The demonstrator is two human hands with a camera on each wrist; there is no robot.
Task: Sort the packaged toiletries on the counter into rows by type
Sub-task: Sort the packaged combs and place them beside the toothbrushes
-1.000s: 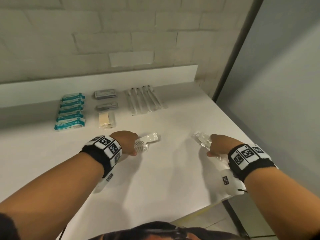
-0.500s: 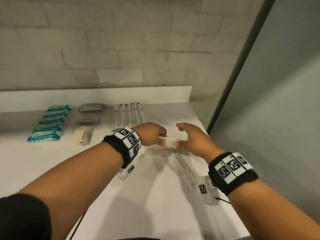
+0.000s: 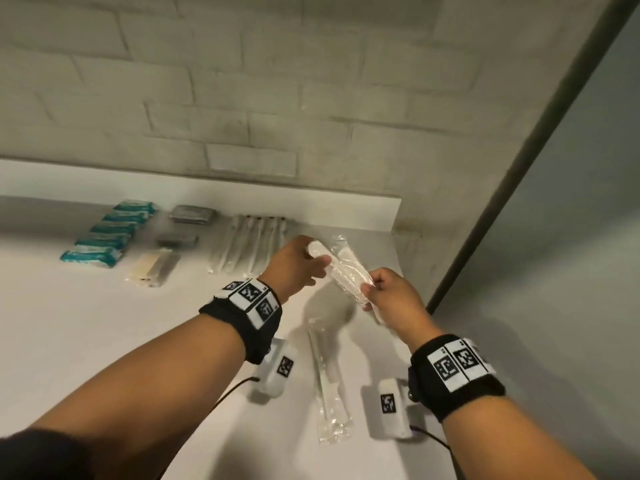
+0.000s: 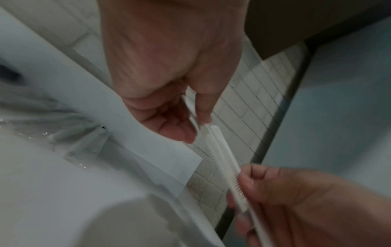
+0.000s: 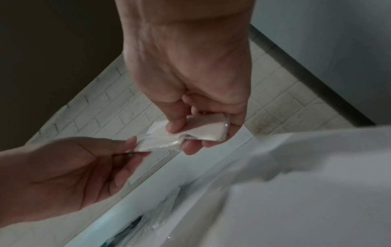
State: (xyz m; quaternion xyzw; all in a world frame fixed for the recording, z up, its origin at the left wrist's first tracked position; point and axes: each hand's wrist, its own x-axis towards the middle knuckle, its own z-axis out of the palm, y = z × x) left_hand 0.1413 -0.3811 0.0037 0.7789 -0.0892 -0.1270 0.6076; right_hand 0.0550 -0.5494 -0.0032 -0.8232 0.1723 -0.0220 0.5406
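Observation:
Both hands hold one white comb in clear wrap above the counter, right of the sorted rows. My left hand pinches its far end, as the left wrist view shows, with the comb running from the left hand down to the right hand. My right hand grips the near end; in the right wrist view the wrapped comb sits in the curled right hand. A long clear-wrapped item lies on the counter below the hands.
At the back lie a row of teal packets, two grey packets, a beige bar and a row of wrapped toothbrushes. The counter's right edge meets a dark post and a grey wall.
Both hands left the counter and came together. The right hand, reaching half a second ago, now grips the comb's near end, and the comb is lifted higher.

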